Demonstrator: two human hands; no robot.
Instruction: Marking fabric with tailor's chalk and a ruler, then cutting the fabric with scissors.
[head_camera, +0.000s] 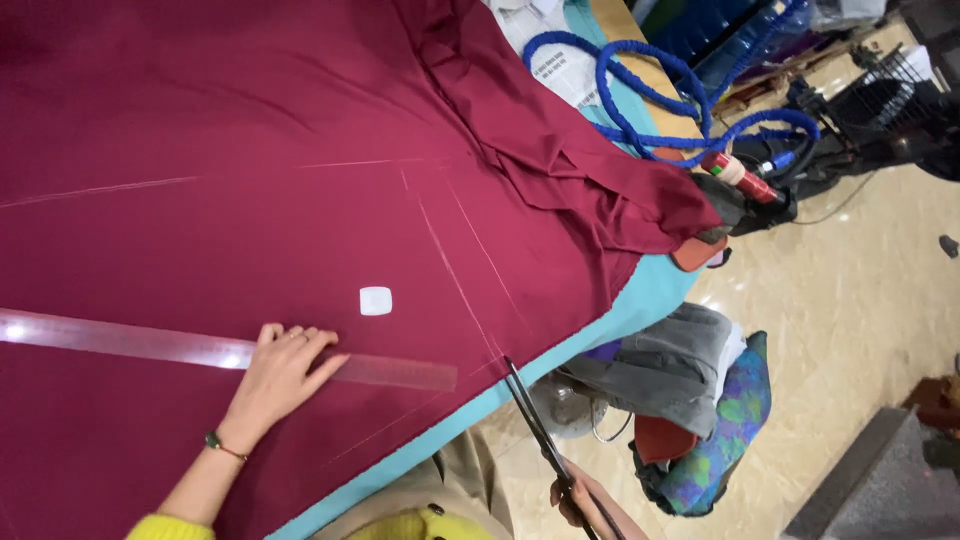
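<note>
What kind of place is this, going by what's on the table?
Probably a tailoring or sewing workshop: a wide maroon cloth with chalk lines covers the table, the left hand presses a clear plastic ruler onto it, and the right hand holds long metal scissors.

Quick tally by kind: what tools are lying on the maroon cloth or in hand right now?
Clear ruler, under the left hand: 1
White chalk block, lying apart on the maroon cloth: 1
Scissors, in the right hand: 1
Total: 3
</note>
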